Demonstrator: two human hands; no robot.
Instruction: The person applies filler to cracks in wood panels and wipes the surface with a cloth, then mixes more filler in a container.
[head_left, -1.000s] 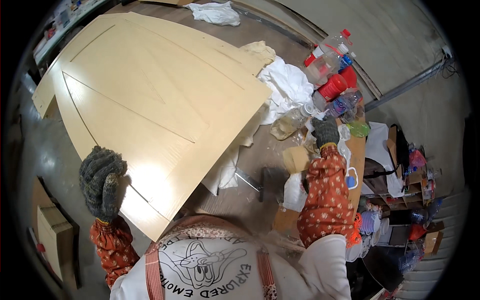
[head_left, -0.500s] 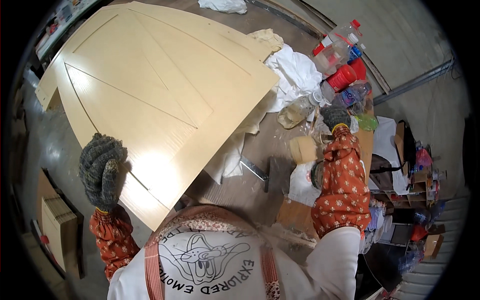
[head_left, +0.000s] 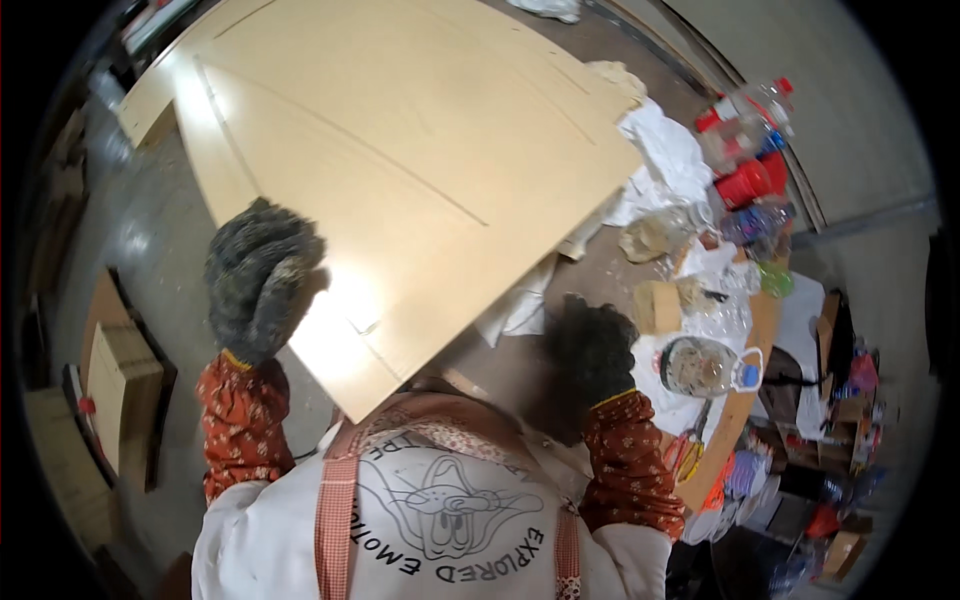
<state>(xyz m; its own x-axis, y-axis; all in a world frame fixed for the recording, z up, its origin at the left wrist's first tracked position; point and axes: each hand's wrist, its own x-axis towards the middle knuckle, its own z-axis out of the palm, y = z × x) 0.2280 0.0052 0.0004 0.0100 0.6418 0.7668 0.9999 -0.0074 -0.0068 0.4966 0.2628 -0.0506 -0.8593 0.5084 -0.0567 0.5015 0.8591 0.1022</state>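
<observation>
A large cream panel (head_left: 400, 290) with thin grooves and a glossy face lies across the worktable (head_left: 480, 365). My left hand (head_left: 262, 285), in a dark grey knitted glove, is at the panel's left edge near its closest corner. Its fingers are curled together, and what they hold, if anything, is hidden. To the right of the panel, my right hand (head_left: 595, 345), in the same kind of glove, hovers low over the tabletop. Motion smears its fingers, and a dark blur beneath it cannot be made out. A tan sponge-like block (head_left: 656, 307) sits just beyond it.
Along the table's right side lie a large clear bottle (head_left: 697, 367), a red container (head_left: 743, 185), several other plastic bottles and orange-handled scissors (head_left: 685, 458). White cloth (head_left: 675, 165) bunches by the panel's far right corner. Stacked boards (head_left: 125, 385) stand on the floor at left.
My right hand has come back from the bottles toward me and to the left, over where a dark block lay. My left hand stays curled at the panel edge. The whole view has shifted.
</observation>
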